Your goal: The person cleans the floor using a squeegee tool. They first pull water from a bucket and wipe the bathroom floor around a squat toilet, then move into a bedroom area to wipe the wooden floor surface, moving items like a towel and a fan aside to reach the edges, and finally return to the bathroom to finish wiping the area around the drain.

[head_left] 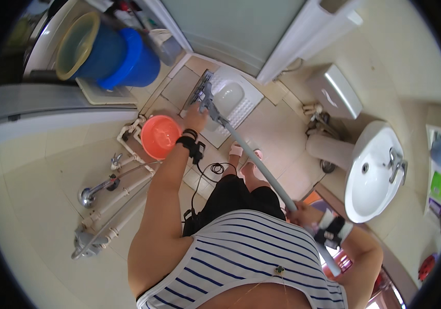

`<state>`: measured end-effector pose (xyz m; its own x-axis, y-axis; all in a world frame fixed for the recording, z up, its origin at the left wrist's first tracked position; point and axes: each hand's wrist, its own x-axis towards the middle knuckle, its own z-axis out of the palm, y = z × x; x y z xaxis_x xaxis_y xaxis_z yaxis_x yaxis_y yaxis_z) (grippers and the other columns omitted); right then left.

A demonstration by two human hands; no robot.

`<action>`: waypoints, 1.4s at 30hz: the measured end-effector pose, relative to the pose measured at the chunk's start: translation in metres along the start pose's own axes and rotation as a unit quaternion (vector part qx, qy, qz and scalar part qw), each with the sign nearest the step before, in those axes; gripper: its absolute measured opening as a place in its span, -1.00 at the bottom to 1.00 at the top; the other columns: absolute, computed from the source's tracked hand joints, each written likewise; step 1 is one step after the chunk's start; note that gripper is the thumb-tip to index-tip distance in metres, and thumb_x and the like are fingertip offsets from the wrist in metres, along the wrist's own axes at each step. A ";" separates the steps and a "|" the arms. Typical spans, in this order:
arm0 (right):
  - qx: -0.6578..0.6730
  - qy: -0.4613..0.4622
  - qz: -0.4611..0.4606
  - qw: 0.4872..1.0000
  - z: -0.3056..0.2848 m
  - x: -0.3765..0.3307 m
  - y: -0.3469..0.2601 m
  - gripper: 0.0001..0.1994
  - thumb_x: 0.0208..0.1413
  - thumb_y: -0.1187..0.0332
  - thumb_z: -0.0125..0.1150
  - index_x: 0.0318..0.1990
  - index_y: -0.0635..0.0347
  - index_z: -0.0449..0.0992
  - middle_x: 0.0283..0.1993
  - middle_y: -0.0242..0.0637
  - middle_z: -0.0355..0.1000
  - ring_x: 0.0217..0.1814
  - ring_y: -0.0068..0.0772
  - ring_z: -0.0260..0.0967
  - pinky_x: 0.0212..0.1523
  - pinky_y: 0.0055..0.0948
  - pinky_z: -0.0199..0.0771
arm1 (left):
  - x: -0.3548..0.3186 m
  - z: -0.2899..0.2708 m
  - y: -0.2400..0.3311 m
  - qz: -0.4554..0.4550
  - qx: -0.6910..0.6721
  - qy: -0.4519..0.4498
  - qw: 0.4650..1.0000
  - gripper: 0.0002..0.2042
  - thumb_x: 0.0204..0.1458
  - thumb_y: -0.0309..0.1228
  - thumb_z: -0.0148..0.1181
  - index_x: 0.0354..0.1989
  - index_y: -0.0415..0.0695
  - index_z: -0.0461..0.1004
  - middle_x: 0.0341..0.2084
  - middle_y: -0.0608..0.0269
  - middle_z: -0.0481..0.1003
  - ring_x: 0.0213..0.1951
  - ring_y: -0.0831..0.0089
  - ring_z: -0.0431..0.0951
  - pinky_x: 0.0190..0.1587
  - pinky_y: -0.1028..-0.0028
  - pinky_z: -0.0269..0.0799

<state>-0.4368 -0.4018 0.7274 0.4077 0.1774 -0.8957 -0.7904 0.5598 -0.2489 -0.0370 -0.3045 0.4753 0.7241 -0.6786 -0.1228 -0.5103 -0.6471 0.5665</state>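
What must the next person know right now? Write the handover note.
Left hand: grip low on the mop handle, close to the mop head.
Right hand: grip on the handle's upper end.
Mop head rests at the left edge of the white squat toilet. Orange basin sits beside it on the floor.
Done: cannot tell from this view.
Left: probably the floor around the toilet.

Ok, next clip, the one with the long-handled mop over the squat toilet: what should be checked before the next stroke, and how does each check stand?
1. Left hand on the mop low near its head: ok.
2. Right hand gripping the handle's upper part: ok.
3. Mop head on the squat toilet rim: ok.
4. Orange basin apart from the mop: ok.
5. Feet in sandals beside the handle, close: cannot tell if clear.
6. Floor wetness: cannot tell.
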 end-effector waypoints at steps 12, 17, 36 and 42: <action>-0.104 -0.098 -0.113 0.983 0.068 0.178 -0.236 -0.75 0.00 0.24 -0.05 -0.29 0.24 0.36 -0.37 -0.37 0.31 -0.29 -0.59 0.26 -0.33 -0.66 0.22 | -0.066 -0.155 0.220 0.436 -0.281 -0.116 0.847 -0.79 -0.32 -0.38 0.26 -0.45 -0.12 0.44 -0.43 0.15 0.44 -0.32 0.20 0.42 -0.24 0.39 0.29; -0.219 -0.114 -0.595 0.765 0.027 0.283 -0.244 -0.42 -0.18 0.23 0.12 0.04 0.31 0.18 -0.08 -0.17 0.33 -0.03 -0.27 0.25 0.05 -0.43 0.16 | -0.027 -0.163 0.221 0.177 -0.248 0.113 0.946 -0.83 -0.28 -0.55 0.15 -0.74 -0.18 0.27 -0.77 0.17 0.27 -0.68 0.27 0.32 -0.60 0.43 0.15; -0.269 -0.046 -0.682 0.679 -0.080 0.228 -0.323 -0.89 -0.25 0.64 0.07 -0.60 0.28 0.27 -0.59 -0.29 0.23 -0.56 -0.39 0.20 -0.45 -0.44 0.24 | 0.081 -0.082 0.377 0.226 -0.276 -0.096 0.929 -0.86 -0.49 -0.38 0.21 -0.66 -0.02 0.40 -0.69 0.35 0.39 -0.52 0.27 0.42 -0.52 0.31 0.24; -0.237 -0.061 -0.709 0.661 -0.067 0.270 -0.332 -0.89 -0.25 0.66 0.08 -0.60 0.30 0.28 -0.58 -0.27 0.26 -0.56 -0.37 0.21 -0.44 -0.46 0.25 | 0.064 -0.144 0.366 0.244 -0.210 -0.128 0.938 -0.84 -0.53 -0.36 0.21 -0.67 0.04 0.39 -0.71 0.38 0.38 -0.54 0.29 0.42 -0.48 0.33 0.24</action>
<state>-0.0948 -0.5946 0.5439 0.9033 -0.1740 0.3921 0.3842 -0.0782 -0.9199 -0.1101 -0.5347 0.7924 0.2891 -0.9544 0.0743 -0.4857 -0.0793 0.8705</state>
